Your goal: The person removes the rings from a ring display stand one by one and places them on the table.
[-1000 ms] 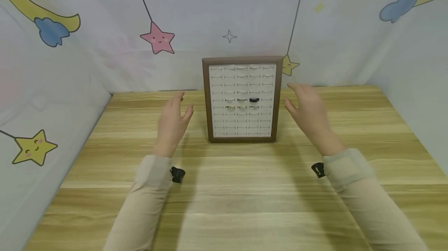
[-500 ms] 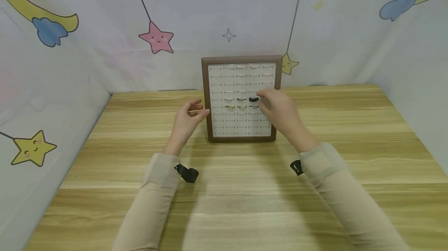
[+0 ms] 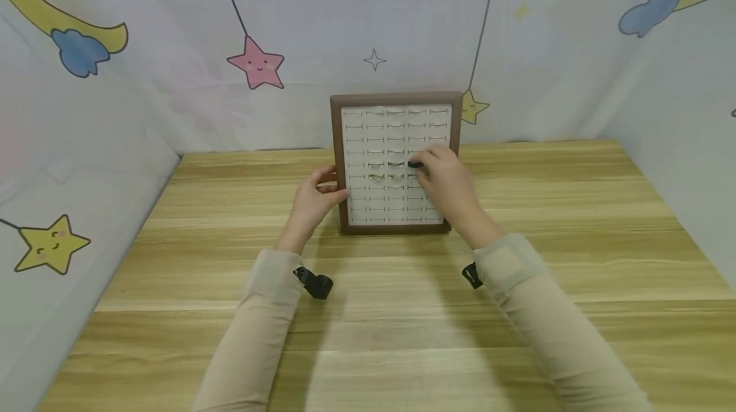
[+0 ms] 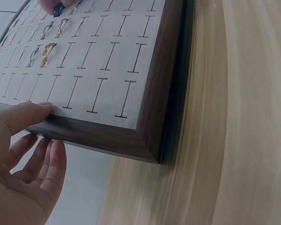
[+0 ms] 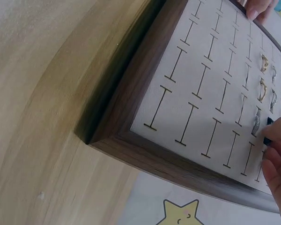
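Observation:
A ring display [image 3: 397, 229] with a brown wooden frame and a white slotted panel stands upright on the table. My left hand [image 3: 313, 202] holds its left edge, thumb on the front of the frame and fingers behind. With thumb and fingertips, my right hand [image 3: 450, 183] pinches a black ring [image 3: 414, 164] at its slot in the panel; the fingers partly cover it. Beside that ring, a silver ring [image 5: 256, 123] sits in the row below. Gold rings [image 5: 262, 90] and more silver ones fill neighbouring slots.
The display rests on a wood-grain table [image 3: 379, 335], close to its back edge. Behind and at the sides hangs a white curtain [image 3: 322, 16] printed with stars and moons. A black wrist camera [image 3: 315, 283] sits on the left sleeve, another [image 3: 473, 275] on the right.
Both hands have come inward from beside the display. The left has taken hold of the frame's left edge, and the right has reached the black ring and pinches it.

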`<state>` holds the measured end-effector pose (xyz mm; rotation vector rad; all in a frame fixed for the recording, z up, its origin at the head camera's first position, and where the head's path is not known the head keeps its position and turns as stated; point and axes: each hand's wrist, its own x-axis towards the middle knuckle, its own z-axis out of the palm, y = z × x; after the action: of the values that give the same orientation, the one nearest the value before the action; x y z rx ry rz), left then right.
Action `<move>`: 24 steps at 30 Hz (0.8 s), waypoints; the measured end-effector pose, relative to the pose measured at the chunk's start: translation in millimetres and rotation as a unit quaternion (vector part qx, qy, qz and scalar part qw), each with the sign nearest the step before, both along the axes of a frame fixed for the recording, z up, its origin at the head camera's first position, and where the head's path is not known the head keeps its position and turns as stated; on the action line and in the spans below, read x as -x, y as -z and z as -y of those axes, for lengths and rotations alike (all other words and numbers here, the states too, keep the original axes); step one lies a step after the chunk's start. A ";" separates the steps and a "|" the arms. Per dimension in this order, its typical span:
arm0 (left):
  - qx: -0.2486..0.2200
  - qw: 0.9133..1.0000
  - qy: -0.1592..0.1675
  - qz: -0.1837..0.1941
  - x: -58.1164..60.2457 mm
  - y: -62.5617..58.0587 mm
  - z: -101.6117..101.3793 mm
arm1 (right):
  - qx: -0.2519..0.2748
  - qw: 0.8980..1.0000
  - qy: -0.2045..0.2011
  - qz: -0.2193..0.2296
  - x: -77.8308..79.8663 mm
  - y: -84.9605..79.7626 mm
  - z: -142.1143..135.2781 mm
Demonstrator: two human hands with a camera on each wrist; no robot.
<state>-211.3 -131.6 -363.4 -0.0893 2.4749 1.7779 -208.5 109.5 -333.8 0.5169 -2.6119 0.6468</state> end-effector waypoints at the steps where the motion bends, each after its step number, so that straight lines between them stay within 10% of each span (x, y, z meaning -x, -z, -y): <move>1: -0.001 1.000 0.001 0.000 0.0 0.1 -0.3 | 0.001 1.000 0.003 -0.001 0.1 0.4 0.8; 24: -0.005 1.000 0.015 0.015 1.7 0.3 1.5 | 0.141 0.987 -0.030 0.074 10.5 2.9 -10.1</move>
<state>-212.9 -133.1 -363.8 -0.0774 2.4332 1.7635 -219.0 119.6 -336.7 0.4743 -2.5845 1.0925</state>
